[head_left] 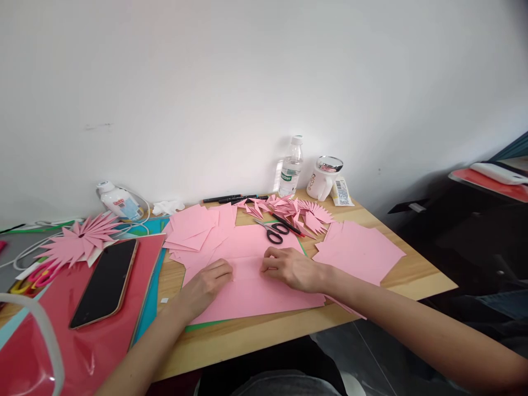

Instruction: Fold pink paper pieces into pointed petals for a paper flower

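Between my two hands is a small rectangle of pink paper (247,269), hard to tell apart from the large pink sheet (256,302) under it. My left hand (211,283) pinches its left edge with curled fingers. At the right edge, my right hand (291,268) is closed on it in the same way, its fingertips partly hidden. Black-handled scissors (275,232) lie on the large sheet just beyond my right hand. Loose pink paper pieces (192,228) are piled beyond my left hand, and more pink sheets (358,250) lie to the right.
Folded pink paper shapes (292,208) lie along the back, near a water bottle (291,168) and a white mug (324,179). At left, a phone (105,283) rests on a red folder (142,275) near a pink paper rosette (80,237). The wooden table's (429,280) right edge drops away.
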